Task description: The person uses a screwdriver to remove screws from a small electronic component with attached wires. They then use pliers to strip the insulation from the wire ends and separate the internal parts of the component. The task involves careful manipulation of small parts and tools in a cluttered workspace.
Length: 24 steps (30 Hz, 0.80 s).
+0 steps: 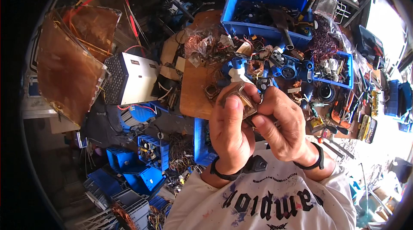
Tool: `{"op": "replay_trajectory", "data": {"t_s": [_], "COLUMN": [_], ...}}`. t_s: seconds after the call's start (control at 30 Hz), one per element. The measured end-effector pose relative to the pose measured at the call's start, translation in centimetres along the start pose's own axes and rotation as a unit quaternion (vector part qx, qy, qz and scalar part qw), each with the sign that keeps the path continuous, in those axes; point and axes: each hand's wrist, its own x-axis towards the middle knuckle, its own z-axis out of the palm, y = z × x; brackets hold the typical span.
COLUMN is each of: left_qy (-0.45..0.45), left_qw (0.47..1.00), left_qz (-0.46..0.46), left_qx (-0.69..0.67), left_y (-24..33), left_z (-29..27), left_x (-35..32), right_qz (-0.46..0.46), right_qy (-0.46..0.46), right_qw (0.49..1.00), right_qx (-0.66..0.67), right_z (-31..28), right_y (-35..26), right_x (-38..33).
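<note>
Close before my chest, above the near edge of a cluttered wooden table (193,96), both hands grip one small, boxy, brownish part with a shiny surface (246,102). My left hand (232,133) is closed round its left side, thumb lying along it. From the right, the bent fingers and thumb of my right hand (285,122) press on its edge. Fingers cover much of the part, so its exact kind cannot be made out. Just beyond the hands lie a blue-and-white plastic piece (236,69) and a copper-wound coil (256,67).
At the back stands a blue bin (230,13) of dark parts; a smaller blue tray (351,71) sits right. Orange-handled tools (340,118) lie near the table's right edge. A white metal case (142,75) and brown panels (64,66) occupy the left, above blue crates (148,178).
</note>
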Motion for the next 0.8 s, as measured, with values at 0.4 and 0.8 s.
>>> {"op": "replay_trajectory", "data": {"t_s": [0.4, 0.8], "left_qy": [-0.003, -0.060], "left_qw": [0.998, 0.998], "left_qz": [0.014, -0.022], "left_qx": [0.059, -0.020], "left_y": [0.1, -0.2], "left_z": [0.4, 0.1], "left_x": [-0.4, -0.8], "right_qz": [-0.026, -0.048], "right_qy": [0.052, 0.093], "right_qw": [0.998, 0.995], "right_qx": [0.024, 0.003], "right_z": [1.3, 1.6], "right_y": [0.6, 0.8], "right_x": [-1.2, -2.8]}}
